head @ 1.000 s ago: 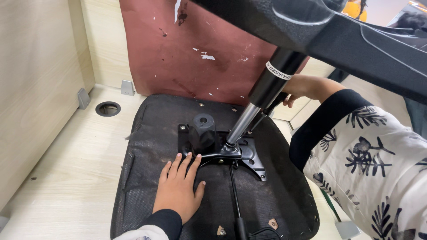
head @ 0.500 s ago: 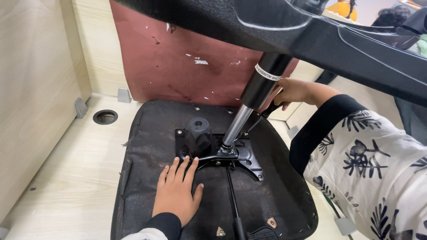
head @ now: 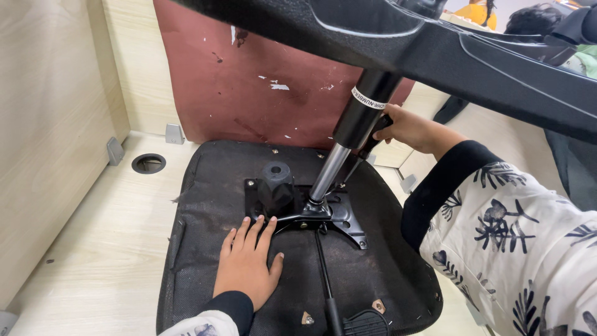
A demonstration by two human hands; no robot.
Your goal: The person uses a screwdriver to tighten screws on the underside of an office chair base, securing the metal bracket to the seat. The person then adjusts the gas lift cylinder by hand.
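Black upturned chair seat [head: 205, 205] lay flat on pale floor [head: 93, 249], head view. Left hand [head: 249, 264] spread, palm pressed on underside just beside metal mechanism plate [head: 339, 218]. Right hand [head: 407, 130] curled round tool handle [head: 373, 140] beside gas cylinder [head: 364, 115]; grip partly hidden. Judged best: keep seat pinned firm, tool square, wheel base [head: 472, 62] steady overhead.

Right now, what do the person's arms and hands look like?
Both hands are bare, with no gloves. The left hand comes out of a black cuff with pale printed cloth behind it. The right hand has a wide black cuff on a loose white sleeve printed with dark leaf shapes.
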